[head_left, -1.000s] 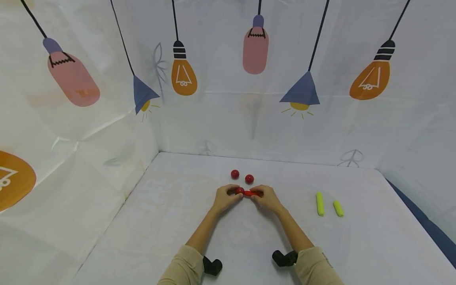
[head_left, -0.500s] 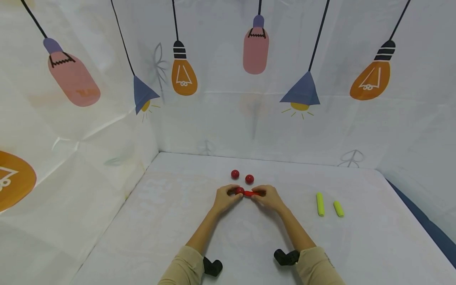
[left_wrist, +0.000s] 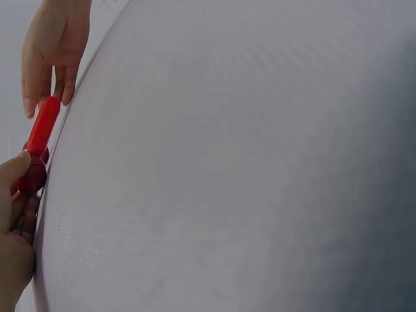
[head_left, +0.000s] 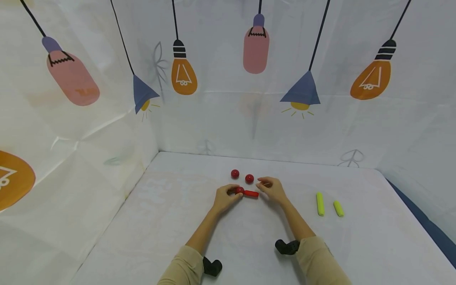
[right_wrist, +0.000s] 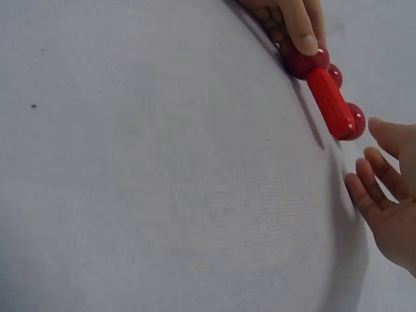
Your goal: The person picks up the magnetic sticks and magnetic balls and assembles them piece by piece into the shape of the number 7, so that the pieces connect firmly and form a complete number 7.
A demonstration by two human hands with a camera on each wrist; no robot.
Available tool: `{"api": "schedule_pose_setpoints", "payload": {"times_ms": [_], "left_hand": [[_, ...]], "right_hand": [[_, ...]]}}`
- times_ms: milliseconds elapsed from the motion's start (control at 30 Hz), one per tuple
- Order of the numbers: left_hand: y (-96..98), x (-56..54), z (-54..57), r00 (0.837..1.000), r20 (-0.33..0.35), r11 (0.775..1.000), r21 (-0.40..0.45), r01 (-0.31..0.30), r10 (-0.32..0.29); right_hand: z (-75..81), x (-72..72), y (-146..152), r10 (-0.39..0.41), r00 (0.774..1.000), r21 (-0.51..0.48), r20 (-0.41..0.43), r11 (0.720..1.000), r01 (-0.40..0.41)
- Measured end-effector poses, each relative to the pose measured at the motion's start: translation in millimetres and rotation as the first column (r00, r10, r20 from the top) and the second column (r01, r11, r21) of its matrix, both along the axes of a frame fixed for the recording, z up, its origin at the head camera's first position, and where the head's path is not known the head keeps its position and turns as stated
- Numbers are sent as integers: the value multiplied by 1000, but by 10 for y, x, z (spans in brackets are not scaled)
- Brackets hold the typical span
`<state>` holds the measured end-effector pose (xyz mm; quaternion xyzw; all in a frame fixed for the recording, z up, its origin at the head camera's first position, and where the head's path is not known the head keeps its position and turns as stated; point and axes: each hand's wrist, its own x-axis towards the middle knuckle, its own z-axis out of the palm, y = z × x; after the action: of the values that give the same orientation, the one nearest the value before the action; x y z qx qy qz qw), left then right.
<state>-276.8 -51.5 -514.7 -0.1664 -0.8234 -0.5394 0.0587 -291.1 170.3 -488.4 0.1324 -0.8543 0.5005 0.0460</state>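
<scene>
My left hand (head_left: 223, 198) pinches a dark red ball (right_wrist: 305, 64) between thumb and fingers. A bright red rod (head_left: 251, 194) extends rightward from that ball, end against it; in the right wrist view its far end (right_wrist: 344, 127) is free. My right hand (head_left: 272, 190) is just right of the rod and a little farther back, thumb and fingers apart, holding nothing. Two more dark red balls rest on the table behind the hands: a left ball (head_left: 235, 173) and a right ball (head_left: 249, 179), the latter close to the right fingertips.
On the right side of the white table (head_left: 171, 221) lie a longer yellow-green rod (head_left: 320, 204) and a shorter yellow-green rod (head_left: 338, 208). White sheeting (head_left: 221, 126) printed with lamps stands behind and to the left. Black wrist-worn pieces sit at both cuffs.
My right hand has let go of the red rod and moved slightly back and to the right, its fingers spreading. The left hand keeps its hold on the ball in the same place.
</scene>
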Motion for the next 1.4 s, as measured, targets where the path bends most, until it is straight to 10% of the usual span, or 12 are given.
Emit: {"api": "schedule_pose_setpoints", "payload": {"times_ms": [1400], "left_hand": [[6, 9, -7, 1000, -17, 1000, 17, -10, 10]], "right_hand": [[-6, -433, -241, 188, 982, 87, 9, 978, -188]]}}
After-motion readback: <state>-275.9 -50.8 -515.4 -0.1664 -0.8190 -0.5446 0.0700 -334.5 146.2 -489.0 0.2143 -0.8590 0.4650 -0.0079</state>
